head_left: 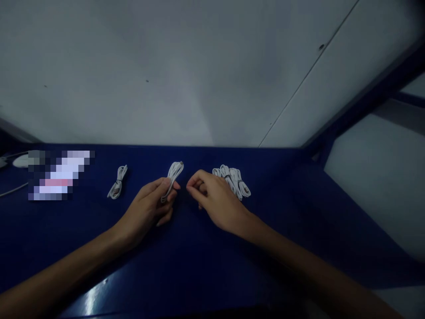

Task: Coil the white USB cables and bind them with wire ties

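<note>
My left hand [149,201] grips a folded bundle of white cable [175,172] between thumb and fingers, raised over the blue table [186,266]. No tie shows around this bundle. Just to its right, my right hand [217,195] is closed in a pinch, thumb tip against forefinger. Whatever it may hold is hidden or too small to make out. Beyond the right hand lie several white cable bundles [235,179] with dark ties, partly covered by that hand. Another tied white cable bundle [118,181] rests by itself on the left.
At the far left a blurred-out bright rectangle [63,175] lies on the table beside a white rounded object [21,160] and a thin white cord [13,189]. A grey panel [166,88] rises along the back edge, and a dark blue frame bar [358,106] slants along the right.
</note>
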{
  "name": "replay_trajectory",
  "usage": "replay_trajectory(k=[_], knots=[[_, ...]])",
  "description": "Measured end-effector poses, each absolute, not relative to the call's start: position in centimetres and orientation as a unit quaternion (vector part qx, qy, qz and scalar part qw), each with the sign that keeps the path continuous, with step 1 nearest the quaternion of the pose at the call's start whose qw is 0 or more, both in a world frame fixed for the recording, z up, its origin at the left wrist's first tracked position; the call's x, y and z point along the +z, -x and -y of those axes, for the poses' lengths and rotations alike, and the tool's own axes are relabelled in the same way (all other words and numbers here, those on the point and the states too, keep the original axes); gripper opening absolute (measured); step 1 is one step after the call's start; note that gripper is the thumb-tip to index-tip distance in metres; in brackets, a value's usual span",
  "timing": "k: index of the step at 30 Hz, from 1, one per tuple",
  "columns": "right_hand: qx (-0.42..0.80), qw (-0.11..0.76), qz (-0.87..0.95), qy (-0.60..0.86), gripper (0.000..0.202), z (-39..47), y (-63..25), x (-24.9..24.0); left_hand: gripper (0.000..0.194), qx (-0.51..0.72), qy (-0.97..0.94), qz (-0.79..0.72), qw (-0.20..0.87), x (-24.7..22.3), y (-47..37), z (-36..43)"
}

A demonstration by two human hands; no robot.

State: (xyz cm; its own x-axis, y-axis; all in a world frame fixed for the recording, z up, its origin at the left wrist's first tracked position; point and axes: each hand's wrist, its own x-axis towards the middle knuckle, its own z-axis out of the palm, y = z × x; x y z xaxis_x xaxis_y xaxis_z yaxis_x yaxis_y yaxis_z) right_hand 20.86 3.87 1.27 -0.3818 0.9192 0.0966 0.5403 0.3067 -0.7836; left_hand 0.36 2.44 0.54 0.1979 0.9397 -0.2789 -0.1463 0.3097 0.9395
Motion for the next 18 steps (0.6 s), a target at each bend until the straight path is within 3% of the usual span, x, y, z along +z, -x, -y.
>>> replay_trajectory(k=[7,13,18], knots=[[0.595,0.402,0.617,0.322,0.021,-3.4,-20.4,2.0,0.036,0.390,-0.451,-0.460,0.659,0.5,-0.4,-2.3],[0.563,0.518,0.577,0.285,0.011,-3.2,-20.3,2.7,0.038,0.361,-0.474,-0.455,0.662,0.4,-0.4,-2.3],[0.484,0.538,0.614,0.315,0.008,-3.1,-20.5,2.1,0.038,0.344,-0.499,-0.447,0.658,0.4,-0.6,-2.1]])
